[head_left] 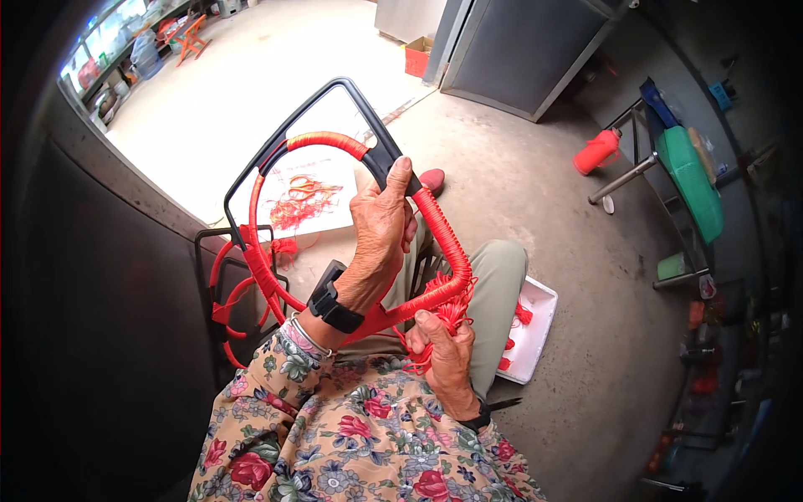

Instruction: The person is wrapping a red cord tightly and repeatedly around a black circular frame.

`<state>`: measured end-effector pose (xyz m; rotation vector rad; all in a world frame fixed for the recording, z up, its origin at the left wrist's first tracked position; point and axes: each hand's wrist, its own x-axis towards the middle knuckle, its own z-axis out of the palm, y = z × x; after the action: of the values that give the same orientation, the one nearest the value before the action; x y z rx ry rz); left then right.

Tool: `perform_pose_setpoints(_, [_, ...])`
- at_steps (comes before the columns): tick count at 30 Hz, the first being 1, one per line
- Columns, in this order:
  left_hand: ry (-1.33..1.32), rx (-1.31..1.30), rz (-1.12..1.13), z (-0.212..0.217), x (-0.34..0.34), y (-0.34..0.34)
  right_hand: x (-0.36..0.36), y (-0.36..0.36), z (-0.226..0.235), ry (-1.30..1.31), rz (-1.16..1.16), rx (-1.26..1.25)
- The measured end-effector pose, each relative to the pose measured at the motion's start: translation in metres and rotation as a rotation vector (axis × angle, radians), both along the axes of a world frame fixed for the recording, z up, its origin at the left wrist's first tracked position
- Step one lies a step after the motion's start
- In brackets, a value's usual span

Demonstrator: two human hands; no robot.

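Clamping black frame with left grip, likely to steady it. Pinching red cord in right grip, seemingly to manage slack.

Centre: left forearm crosses the opening of the held hoop | Left: second hoop, dark panel in the way | Right: knee, then tray; past its right edge, I see passage over floor.
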<state>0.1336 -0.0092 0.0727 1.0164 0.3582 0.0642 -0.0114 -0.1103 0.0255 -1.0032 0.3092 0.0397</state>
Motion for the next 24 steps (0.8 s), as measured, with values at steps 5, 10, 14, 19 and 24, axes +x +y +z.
perform_pose_setpoints(5, [0.041, -0.027, -0.179, 0.005, -0.008, -0.011, -0.018, -0.025, -0.003, 0.111, 0.114, -0.092])
perform_pose_setpoints(10, [0.117, -0.040, -0.430, 0.001, -0.035, -0.031, -0.028, -0.118, 0.019, -0.143, -0.090, 0.018])
perform_pose_setpoints(14, [0.193, -0.097, -0.622, 0.015, -0.052, -0.035, -0.013, -0.126, 0.048, -0.091, -0.130, -0.168])
perform_pose_setpoints(19, [0.145, -0.077, -0.790, 0.039, -0.068, -0.040, -0.007, -0.099, 0.003, -0.112, 0.111, -0.045])
perform_pose_setpoints(24, [0.107, 0.120, -0.874, 0.035, -0.069, -0.026, -0.025, -0.113, 0.024, -0.056, 0.250, -0.111])
